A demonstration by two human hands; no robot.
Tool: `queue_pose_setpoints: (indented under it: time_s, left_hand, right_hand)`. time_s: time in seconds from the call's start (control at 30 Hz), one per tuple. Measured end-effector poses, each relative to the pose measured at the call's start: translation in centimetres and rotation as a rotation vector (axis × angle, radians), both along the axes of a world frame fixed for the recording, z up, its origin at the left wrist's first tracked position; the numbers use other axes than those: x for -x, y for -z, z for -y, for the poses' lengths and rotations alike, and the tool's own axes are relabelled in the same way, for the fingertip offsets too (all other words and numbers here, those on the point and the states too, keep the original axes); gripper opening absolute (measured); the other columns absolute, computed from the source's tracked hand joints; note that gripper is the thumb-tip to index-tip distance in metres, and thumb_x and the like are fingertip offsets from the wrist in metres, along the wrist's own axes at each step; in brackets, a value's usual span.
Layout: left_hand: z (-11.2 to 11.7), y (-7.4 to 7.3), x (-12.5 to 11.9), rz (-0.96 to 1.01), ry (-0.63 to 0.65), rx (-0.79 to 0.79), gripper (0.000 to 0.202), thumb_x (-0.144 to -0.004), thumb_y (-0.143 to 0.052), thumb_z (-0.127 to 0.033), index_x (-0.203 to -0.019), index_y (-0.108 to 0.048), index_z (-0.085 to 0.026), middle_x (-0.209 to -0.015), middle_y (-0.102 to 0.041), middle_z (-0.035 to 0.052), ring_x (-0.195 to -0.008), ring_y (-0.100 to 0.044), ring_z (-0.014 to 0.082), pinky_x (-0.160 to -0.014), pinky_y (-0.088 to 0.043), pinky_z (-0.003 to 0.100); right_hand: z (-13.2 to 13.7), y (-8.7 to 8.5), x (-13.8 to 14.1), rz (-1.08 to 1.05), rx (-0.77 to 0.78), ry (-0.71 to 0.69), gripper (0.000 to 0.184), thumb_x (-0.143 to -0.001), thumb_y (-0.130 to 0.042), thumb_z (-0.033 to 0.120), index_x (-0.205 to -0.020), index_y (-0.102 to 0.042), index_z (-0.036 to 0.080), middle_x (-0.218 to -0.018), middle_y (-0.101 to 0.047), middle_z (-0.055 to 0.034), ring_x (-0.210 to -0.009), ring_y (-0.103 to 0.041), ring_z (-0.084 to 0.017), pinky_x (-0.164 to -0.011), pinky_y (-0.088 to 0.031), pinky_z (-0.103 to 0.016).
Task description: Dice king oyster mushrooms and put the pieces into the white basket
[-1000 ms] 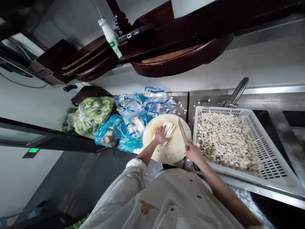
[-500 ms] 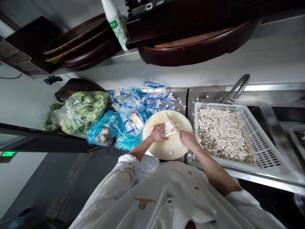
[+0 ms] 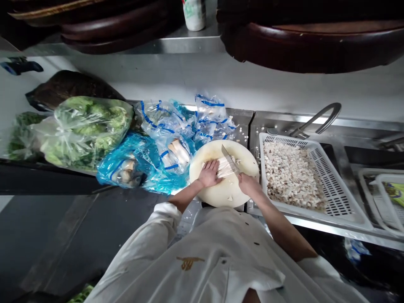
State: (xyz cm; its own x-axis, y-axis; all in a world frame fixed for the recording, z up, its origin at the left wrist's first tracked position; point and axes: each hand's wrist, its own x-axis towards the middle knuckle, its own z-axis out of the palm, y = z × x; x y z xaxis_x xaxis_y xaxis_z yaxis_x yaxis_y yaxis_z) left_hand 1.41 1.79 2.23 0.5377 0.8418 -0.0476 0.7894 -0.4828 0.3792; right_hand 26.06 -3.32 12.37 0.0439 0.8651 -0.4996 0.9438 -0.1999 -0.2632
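Note:
A round cream cutting board [image 3: 214,197] lies in front of me. My left hand [image 3: 208,173] rests flat on it, fingers stretched out over the near end of white mushroom strips [image 3: 224,168]. My right hand [image 3: 249,184] is closed around the handle of a kitchen knife [image 3: 230,160]. Its blade points away from me and lies across the right end of the strips, beside the left fingertips. Small cut bits are on the board near the blade, and a loose scrap [image 3: 230,198] sits near its front edge.
At right, a white perforated basket [image 3: 342,202] of chopped mushroom pieces stands over the sink, near a faucet [image 3: 328,115]. Left of the board lie blue plastic bags [image 3: 148,147], packaged mushrooms [image 3: 179,152] and bagged lettuce [image 3: 91,126]. A shelf [image 3: 158,45] with dark round trays hangs above.
The head view has turned and levelled, so the shelf sits higher in view. The knife's blade shows broader than before. Both hands remain at the mushroom strips.

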Motion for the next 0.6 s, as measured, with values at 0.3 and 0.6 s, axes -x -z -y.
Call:
queue_pose_setpoints:
  time_s: [0.3, 0.6]
  left_hand:
    - [0.0, -0.3, 0.7, 0.045, 0.032, -0.017, 0.094, -0.096, -0.059, -0.066, -0.167, -0.03, -0.011, -0.171, -0.034, 0.0223, -0.159, -0.031, 0.0412, -0.132, -0.018, 0.059]
    - [-0.4, -0.7, 1.9, 0.045, 0.126, -0.097, 0.092, -0.089, -0.068, -0.07, -0.16, -0.044, -0.018, -0.168, -0.039, 0.0173, -0.155, -0.035, 0.0381, -0.132, -0.024, 0.051]
  right_hand:
    - [-0.3, -0.1, 2.0, 0.038, 0.02, 0.002, 0.05, -0.114, -0.027, 0.039, -0.131, -0.069, 0.016, -0.126, -0.075, -0.0192, -0.119, -0.071, -0.029, -0.096, -0.048, -0.034]
    - [-0.2, -0.5, 3.1, 0.071, -0.004, -0.009, 0.05, -0.114, -0.028, 0.039, -0.13, -0.07, 0.018, -0.126, -0.076, -0.0177, -0.118, -0.071, -0.027, -0.097, -0.047, -0.032]
